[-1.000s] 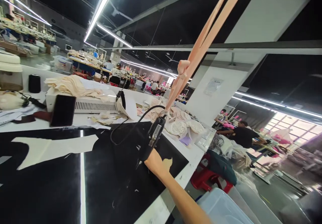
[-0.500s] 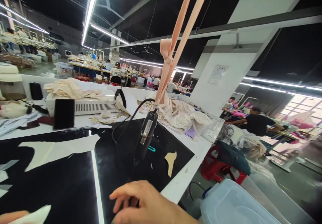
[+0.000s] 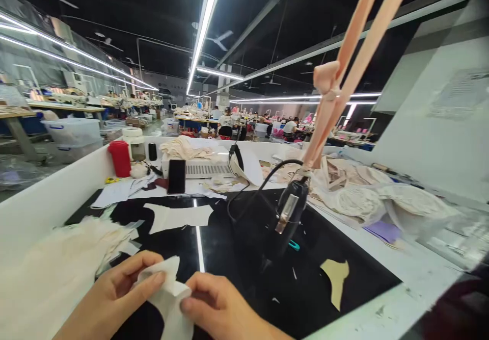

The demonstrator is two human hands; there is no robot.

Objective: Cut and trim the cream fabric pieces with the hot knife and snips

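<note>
A black corded tool (image 3: 284, 217) hangs from a peach strap (image 3: 344, 90) above my black-surfaced worktop (image 3: 244, 258). Behind it, a phone (image 3: 176, 176) leans against a white box (image 3: 206, 167); a red container (image 3: 120, 158) stands left. Cream garments (image 3: 367, 192) pile up at right, and co-workers sit at distant tables.

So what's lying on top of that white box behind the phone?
A heap of cream fabric lies on the white box. The upright phone hides part of the box's front; whatever is beneath the fabric is covered.
</note>
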